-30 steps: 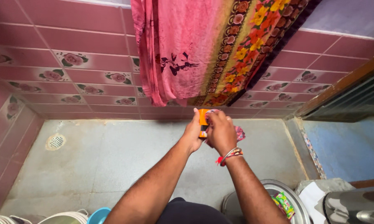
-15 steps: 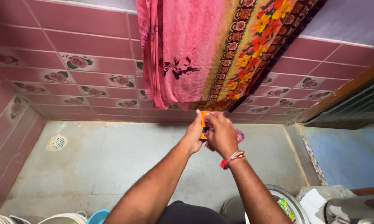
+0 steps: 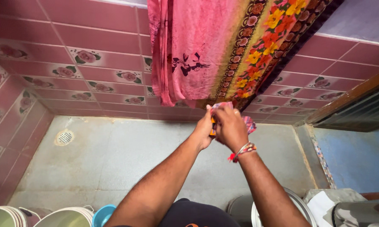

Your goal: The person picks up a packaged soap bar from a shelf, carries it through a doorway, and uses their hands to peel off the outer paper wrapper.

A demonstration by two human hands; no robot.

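Small orange packet – pinched between both hands.

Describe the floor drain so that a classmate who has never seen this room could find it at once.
Start at the pink rose-patterned tiled wall and drop to the grey floor. The floor drain sits in its far left corner. It alone is small, round, pale and perforated.

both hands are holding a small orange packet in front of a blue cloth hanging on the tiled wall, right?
Not quite: the hanging cloth is pink with a flowered border, not blue, as the head view shows. The left hand and right hand do hold the orange packet.
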